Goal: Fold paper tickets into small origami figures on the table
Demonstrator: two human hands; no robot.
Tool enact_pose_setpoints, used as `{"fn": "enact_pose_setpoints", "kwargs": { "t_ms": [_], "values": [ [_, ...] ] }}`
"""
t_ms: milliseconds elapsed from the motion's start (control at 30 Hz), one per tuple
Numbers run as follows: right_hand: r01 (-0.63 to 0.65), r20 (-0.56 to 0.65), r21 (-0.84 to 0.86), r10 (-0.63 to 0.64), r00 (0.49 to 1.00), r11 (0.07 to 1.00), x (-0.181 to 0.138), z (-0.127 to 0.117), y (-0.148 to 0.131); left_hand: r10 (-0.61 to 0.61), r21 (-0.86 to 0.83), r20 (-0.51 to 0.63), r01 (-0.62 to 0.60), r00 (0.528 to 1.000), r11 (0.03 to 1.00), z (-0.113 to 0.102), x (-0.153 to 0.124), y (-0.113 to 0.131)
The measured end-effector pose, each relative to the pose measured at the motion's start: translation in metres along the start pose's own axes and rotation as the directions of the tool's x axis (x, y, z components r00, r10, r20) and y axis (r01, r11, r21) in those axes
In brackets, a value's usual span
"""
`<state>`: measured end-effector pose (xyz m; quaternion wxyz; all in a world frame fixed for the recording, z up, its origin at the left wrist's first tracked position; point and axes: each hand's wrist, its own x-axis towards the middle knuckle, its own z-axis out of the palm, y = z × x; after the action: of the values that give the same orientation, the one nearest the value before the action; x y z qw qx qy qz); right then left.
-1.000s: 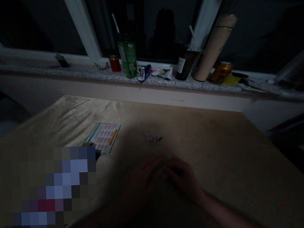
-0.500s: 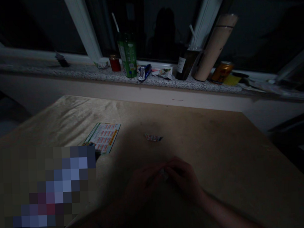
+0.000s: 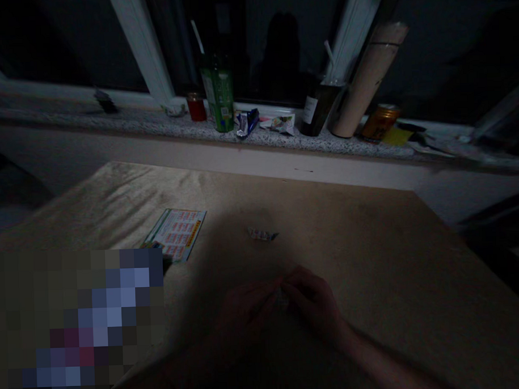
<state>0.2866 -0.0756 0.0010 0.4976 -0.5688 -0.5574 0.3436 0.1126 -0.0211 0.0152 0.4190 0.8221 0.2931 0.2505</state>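
Observation:
The scene is very dark. My left hand [image 3: 246,308] and my right hand [image 3: 312,303] meet low at the centre of a tan table [image 3: 372,253], their fingertips pinched together on a small pale thing [image 3: 282,297] that I cannot make out. A small torn wrapper [image 3: 262,234] lies on the table just beyond my hands. To the left of it lies a printed card with red and green marks [image 3: 178,232].
A granite window sill [image 3: 155,124] runs along the back with a green bottle [image 3: 219,99], a red jar [image 3: 196,107], snack wrappers [image 3: 247,123], a dark bottle [image 3: 317,108], a tall tan tube [image 3: 366,80] and a gold can [image 3: 380,122]. A blurred patch covers the lower left.
My fingers have shifted slightly on the small pale thing; both hands stay in the same place. The picture has grown a little darker.

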Motion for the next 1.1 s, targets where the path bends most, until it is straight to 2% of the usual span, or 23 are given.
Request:
{"fn": "enact_pose_setpoints", "kwargs": {
  "t_ms": [333,600,800,1100],
  "values": [
    [-0.027,-0.02,0.002,0.027,0.999,1.0,0.0,0.0,0.002,-0.017,0.068,-0.046,0.02,0.999,0.998,0.0,-0.002,-0.001],
    [-0.047,-0.048,0.03,0.048,0.998,0.998,0.002,0.0,0.003,-0.13,0.061,-0.076,0.135,0.989,0.989,0.002,-0.002,-0.003],
    [-0.057,-0.053,0.031,0.059,0.997,0.998,0.0,0.001,0.005,-0.22,-0.061,-0.037,0.217,0.975,0.974,0.001,-0.002,0.0],
    [-0.01,-0.064,0.041,0.013,0.998,0.999,0.0,0.001,0.005,-0.331,-0.041,-0.012,0.33,0.944,0.943,0.0,0.0,0.005]
  ]
}}
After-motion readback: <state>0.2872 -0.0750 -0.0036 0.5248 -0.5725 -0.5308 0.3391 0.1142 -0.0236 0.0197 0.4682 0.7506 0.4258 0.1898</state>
